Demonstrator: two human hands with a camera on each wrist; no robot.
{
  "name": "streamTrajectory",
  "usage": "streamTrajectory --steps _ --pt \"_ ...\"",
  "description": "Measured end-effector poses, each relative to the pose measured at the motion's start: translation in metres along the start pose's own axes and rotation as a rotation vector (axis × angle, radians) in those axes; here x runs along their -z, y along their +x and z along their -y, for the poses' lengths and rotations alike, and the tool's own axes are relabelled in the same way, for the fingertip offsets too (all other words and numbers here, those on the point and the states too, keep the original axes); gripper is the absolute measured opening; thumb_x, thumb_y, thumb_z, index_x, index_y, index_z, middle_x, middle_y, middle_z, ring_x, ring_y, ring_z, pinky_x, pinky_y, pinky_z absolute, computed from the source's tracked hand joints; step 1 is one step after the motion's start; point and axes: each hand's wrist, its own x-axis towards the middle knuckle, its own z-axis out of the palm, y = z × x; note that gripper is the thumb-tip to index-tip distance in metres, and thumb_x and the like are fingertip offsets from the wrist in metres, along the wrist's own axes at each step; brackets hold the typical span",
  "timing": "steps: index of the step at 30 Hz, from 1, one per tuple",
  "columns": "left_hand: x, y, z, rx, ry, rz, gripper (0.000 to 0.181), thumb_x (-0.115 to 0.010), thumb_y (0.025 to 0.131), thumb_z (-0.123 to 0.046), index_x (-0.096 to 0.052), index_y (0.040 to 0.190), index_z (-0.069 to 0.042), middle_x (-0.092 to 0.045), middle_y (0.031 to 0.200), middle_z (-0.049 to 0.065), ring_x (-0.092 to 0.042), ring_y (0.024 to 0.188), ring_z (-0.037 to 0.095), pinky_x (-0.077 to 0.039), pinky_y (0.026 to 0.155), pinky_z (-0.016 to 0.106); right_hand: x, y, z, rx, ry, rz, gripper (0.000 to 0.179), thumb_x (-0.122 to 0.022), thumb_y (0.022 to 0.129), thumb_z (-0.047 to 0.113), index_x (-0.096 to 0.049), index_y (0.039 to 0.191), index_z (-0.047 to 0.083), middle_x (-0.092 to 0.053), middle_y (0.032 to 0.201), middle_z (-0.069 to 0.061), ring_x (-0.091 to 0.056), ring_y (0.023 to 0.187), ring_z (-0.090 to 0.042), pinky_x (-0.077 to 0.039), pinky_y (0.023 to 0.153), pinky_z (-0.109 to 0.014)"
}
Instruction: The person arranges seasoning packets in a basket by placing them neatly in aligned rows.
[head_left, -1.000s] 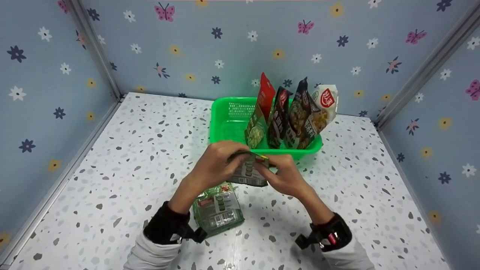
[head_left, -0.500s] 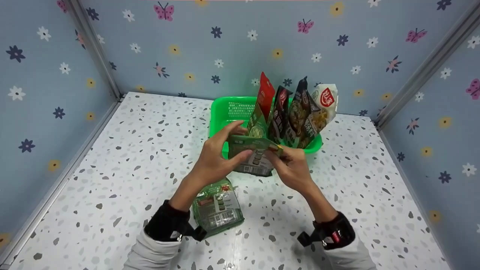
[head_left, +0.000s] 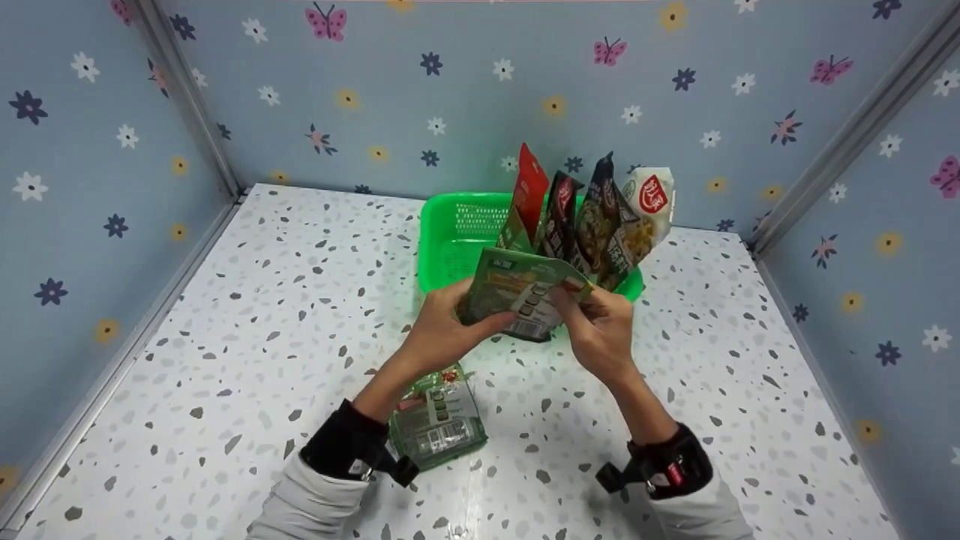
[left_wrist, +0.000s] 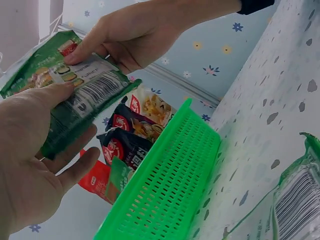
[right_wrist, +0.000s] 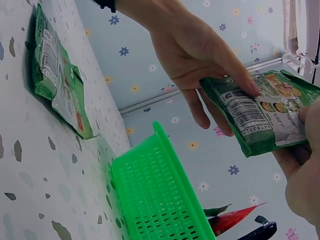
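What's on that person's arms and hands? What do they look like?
The left hand and right hand are bare, no gloves. The sleeves are pale grey. Each wrist wears a chunky black band with a small black block sticking out. The right band has a red patch.

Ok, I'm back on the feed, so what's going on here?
The left hand and right hand together hold up a green packet, the thumbs on its printed face. It is not in the green basket, where other packets stand upright or leaning toward the right side in the head view. A second green packet lies on the speckled table, nearer the wearer.
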Motion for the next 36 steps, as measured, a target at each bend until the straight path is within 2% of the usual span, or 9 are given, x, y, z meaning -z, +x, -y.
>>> streamTrajectory --steps 5,11,15,18,27,34,36 --pt "-0.0037 -0.0016 0.0012 0.032 -0.086 0.002 0.036 -0.086 0.103 -0.025 -0.080 0.138 -0.017 -0.085 0.129 0.008 -0.084 0.111 0.021 -0.068 0.089 0.033 -0.0002 0.0000 0.0011 -0.014 0.014 -0.015 0.015 -0.072 0.104 -0.006 -0.086 0.110 -0.004 -0.072 0.072 -0.017 -0.061 0.061 -0.019 -0.040 0.054 -0.021" --pt "-0.0064 -0.0019 0.0012 0.011 -0.137 -0.011 0.035 -0.086 0.103 -0.019 -0.081 0.137 -0.013 -0.085 0.129 0.011 -0.085 0.114 0.021 -0.069 0.093 0.034 -0.0007 -0.0002 0.0009 -0.006 0.036 -0.018 0.016 -0.071 0.104 -0.008 -0.086 0.111 -0.004 -0.081 0.085 -0.018 -0.065 0.066 -0.010 -0.043 0.055 -0.020" --pt "-0.0072 -0.0018 0.0002 0.008 -0.151 -0.023 0.033 -0.086 0.102 -0.017 -0.082 0.134 -0.012 -0.086 0.127 0.012 -0.085 0.111 0.021 -0.070 0.092 0.033 -0.0010 -0.0006 -0.0006 0.012 0.036 -0.025 0.013 -0.071 0.103 -0.009 -0.084 0.105 -0.006 -0.070 0.070 -0.017 -0.053 0.058 0.000 -0.037 0.052 -0.019" --pt "-0.0075 -0.0019 -0.0010 0.004 -0.159 -0.028 0.032 -0.086 0.101 -0.016 -0.082 0.133 -0.011 -0.086 0.126 0.013 -0.085 0.110 0.022 -0.070 0.091 0.034 -0.0011 -0.0009 -0.0022 0.025 0.026 -0.030 0.012 -0.071 0.102 -0.010 -0.083 0.100 -0.006 -0.059 0.062 -0.017 -0.043 0.053 0.001 -0.032 0.050 -0.021" --pt "-0.0084 -0.0011 -0.0003 -0.045 -0.163 -0.045 0.031 -0.085 0.102 -0.013 -0.082 0.133 -0.008 -0.086 0.126 0.014 -0.086 0.111 0.021 -0.071 0.092 0.035 -0.0004 -0.0011 -0.0027 -0.006 0.025 -0.023 0.011 -0.072 0.103 -0.008 -0.083 0.104 -0.006 -0.071 0.070 -0.019 -0.056 0.057 -0.006 -0.038 0.050 -0.019" --pt "-0.0091 -0.0013 -0.0028 -0.054 -0.162 -0.074 0.028 -0.085 0.102 -0.012 -0.084 0.130 -0.008 -0.087 0.122 0.015 -0.086 0.107 0.020 -0.071 0.090 0.035 0.0013 -0.0006 -0.0010 -0.056 0.040 -0.003 0.015 -0.072 0.105 -0.005 -0.084 0.113 -0.006 -0.083 0.093 -0.026 -0.076 0.074 -0.005 -0.056 0.060 -0.019" --pt "-0.0091 -0.0012 -0.0034 -0.054 -0.158 -0.084 0.027 -0.085 0.102 -0.012 -0.085 0.129 -0.008 -0.087 0.121 0.014 -0.087 0.107 0.020 -0.071 0.089 0.034 0.0016 0.0000 -0.0006 -0.063 0.043 0.004 0.015 -0.072 0.105 -0.005 -0.084 0.114 -0.005 -0.084 0.095 -0.025 -0.075 0.075 -0.004 -0.056 0.061 -0.019"
